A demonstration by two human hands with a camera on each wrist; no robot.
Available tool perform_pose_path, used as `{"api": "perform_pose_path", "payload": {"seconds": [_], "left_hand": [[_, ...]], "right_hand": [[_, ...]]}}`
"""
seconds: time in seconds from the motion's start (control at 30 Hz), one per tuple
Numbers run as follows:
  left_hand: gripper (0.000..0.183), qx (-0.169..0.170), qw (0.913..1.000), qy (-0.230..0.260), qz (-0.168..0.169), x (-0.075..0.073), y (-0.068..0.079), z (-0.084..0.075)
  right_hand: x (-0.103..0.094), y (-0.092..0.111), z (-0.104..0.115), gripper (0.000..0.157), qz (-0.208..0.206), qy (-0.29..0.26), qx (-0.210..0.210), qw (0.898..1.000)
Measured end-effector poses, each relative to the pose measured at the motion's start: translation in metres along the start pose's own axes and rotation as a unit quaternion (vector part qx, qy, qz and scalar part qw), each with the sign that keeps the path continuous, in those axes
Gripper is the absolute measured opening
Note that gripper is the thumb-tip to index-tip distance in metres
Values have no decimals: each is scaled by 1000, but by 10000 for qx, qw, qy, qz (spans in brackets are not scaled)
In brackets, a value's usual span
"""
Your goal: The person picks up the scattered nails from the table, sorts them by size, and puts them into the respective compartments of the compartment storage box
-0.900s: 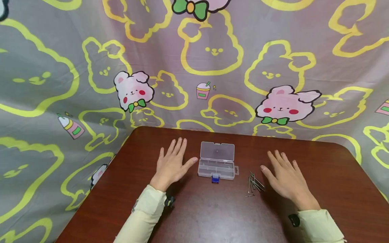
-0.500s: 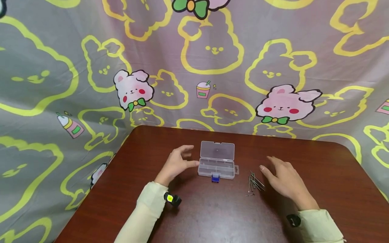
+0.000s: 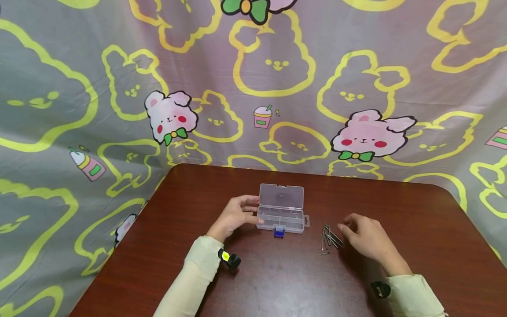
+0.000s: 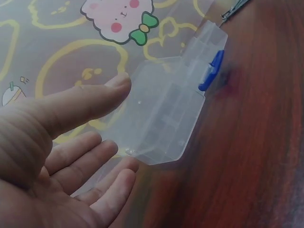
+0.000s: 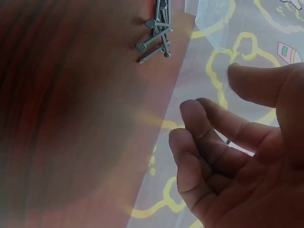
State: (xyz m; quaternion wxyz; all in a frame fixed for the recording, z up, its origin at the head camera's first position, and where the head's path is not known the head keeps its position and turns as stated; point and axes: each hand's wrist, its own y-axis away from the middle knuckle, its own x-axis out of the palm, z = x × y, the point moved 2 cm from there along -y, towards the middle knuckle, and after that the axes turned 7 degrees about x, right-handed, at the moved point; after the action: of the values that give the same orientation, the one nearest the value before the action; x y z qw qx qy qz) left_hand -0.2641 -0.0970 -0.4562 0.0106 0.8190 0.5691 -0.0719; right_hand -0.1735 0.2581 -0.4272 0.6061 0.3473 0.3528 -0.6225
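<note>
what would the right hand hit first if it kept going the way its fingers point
Most likely the pile of nails: the right hand points left at it, close by but apparently not touching. The clear plastic box lies farther on.

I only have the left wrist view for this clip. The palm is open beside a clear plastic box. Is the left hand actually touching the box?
Observer: In the head view the left hand has its fingertips at the left end of the clear box; I can't confirm firm contact.
Operator: Is the lid open?
Observer: Yes, the lid lies folded back on the table, and the blue latch faces the person.
Operator: And the other hand?
Observer: The right hand sits just right of a small pile of nails, fingers loosely curled, holding nothing in the right wrist view.
</note>
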Motion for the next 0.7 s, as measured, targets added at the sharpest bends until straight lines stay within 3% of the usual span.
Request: {"api": "perform_pose_path", "payload": {"seconds": [0.37,0.7], "left_hand": [[71,-105,9999,-33,-88,1,-3,8],[73,-107,9999,-71,-100,2,-4,10]], "right_hand": [[6,5,-2,11,435,-70,126,9989],[11,10,-2,8,588,-38,104,9982]]}}
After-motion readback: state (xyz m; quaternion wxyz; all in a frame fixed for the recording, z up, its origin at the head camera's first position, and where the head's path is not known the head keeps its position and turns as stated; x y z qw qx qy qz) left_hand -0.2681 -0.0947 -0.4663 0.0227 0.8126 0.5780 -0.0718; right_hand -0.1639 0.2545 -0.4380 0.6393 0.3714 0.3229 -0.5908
